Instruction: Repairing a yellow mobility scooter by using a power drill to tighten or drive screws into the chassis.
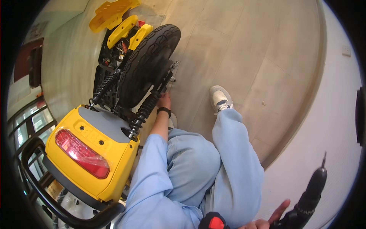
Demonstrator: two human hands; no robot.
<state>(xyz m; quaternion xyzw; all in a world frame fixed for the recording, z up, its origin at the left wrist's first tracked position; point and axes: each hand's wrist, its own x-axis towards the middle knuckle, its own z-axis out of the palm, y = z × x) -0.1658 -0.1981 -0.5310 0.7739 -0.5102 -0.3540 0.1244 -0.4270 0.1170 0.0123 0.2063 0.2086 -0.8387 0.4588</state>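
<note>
My left hand reaches down beside the rear wheel of a yellow two-wheeler, close to the lower end of a black shock absorber. Its fingers are partly hidden, so I cannot make out what they grip. A metal axle end with fittings sticks out just beyond the hand. At the lower right, my right hand is closed round a black power drill, one finger stretched along its body. The drill's thin bit points upward, away from the wheel.
The yellow tail housing with its red tail light and a black tube rail stand at my left. A white wall curves along the right. My shoe rests on the wood-look floor. A black-and-red piece shows at the bottom edge.
</note>
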